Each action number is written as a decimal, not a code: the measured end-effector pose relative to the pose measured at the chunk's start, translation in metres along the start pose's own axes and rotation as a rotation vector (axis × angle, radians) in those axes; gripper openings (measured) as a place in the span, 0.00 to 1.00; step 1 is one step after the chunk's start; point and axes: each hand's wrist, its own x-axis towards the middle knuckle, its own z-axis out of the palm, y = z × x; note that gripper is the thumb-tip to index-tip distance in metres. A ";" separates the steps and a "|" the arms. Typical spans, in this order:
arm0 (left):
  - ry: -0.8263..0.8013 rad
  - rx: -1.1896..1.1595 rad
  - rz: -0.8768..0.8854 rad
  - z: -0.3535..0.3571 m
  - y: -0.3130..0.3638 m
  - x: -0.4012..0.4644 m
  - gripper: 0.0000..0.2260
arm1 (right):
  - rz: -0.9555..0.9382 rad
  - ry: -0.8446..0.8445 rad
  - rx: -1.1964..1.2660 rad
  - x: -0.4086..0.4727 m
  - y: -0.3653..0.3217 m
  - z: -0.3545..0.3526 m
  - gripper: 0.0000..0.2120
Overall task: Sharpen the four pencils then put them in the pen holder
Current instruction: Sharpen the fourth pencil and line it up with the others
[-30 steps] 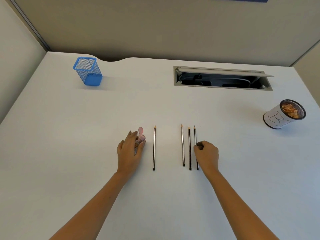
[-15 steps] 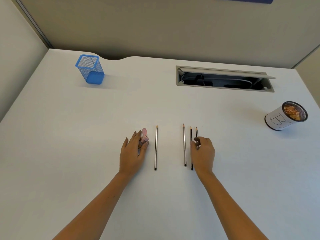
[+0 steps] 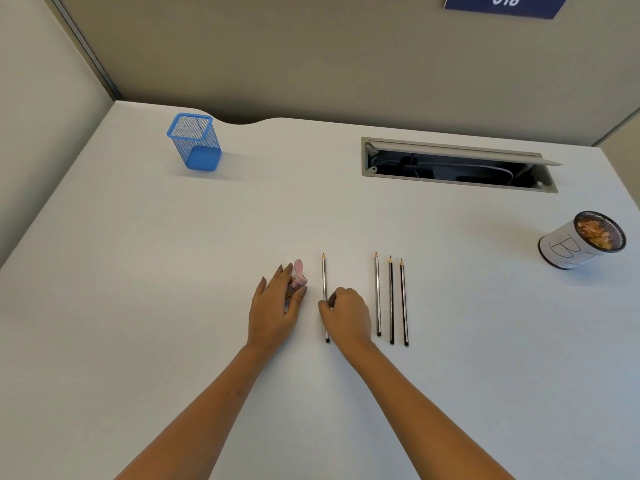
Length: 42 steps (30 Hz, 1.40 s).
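Your right hand (image 3: 346, 315) moved to the leftmost pencil (image 3: 324, 278), fingers apparently pinching it | left hand (image 3: 277, 306) fingers closed on the pink sharpener (image 3: 299, 277)

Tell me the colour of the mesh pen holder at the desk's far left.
Blue: the mesh pen holder shows clearly in the head view.

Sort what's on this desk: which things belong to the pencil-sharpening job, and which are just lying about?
Job:
lone pencil, under the right hand
three pencils, side by side
pink sharpener, under the left hand
blue holder, empty

Lying about:
cup of shavings
cable hatch
wall sign
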 end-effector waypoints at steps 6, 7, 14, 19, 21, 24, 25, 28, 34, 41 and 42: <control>-0.018 -0.100 -0.019 -0.005 0.001 0.003 0.17 | -0.035 0.046 0.119 -0.010 0.013 -0.014 0.06; -0.026 -0.150 -0.024 -0.008 0.002 0.005 0.14 | -0.078 0.066 0.151 -0.013 0.016 -0.020 0.05; -0.159 -0.480 -0.051 -0.042 0.021 0.001 0.08 | -0.367 0.257 0.155 -0.040 0.042 -0.075 0.07; -0.294 -0.552 -0.044 -0.057 0.039 -0.002 0.09 | -0.479 0.304 0.027 -0.052 0.047 -0.103 0.07; -0.313 -0.535 -0.050 -0.061 0.045 -0.004 0.13 | -0.533 0.318 -0.036 -0.056 0.047 -0.108 0.07; -0.364 -0.534 -0.066 -0.068 0.054 -0.004 0.14 | -0.617 0.361 -0.168 -0.062 0.048 -0.115 0.09; -0.397 -0.518 -0.064 -0.072 0.057 -0.004 0.15 | -0.652 0.387 -0.232 -0.064 0.048 -0.118 0.11; -0.576 -0.417 -0.043 -0.082 0.061 -0.001 0.12 | -0.797 0.490 -0.413 -0.068 0.049 -0.129 0.14; -0.976 -0.417 -0.133 -0.097 0.076 0.001 0.19 | -0.915 0.494 -0.466 -0.073 0.038 -0.140 0.03; -0.579 -0.178 0.069 -0.091 0.084 -0.007 0.09 | -0.571 0.309 -0.404 -0.088 0.026 -0.139 0.12; -0.487 -0.167 0.169 -0.089 0.084 -0.009 0.06 | -0.466 0.211 -0.403 -0.088 0.025 -0.139 0.13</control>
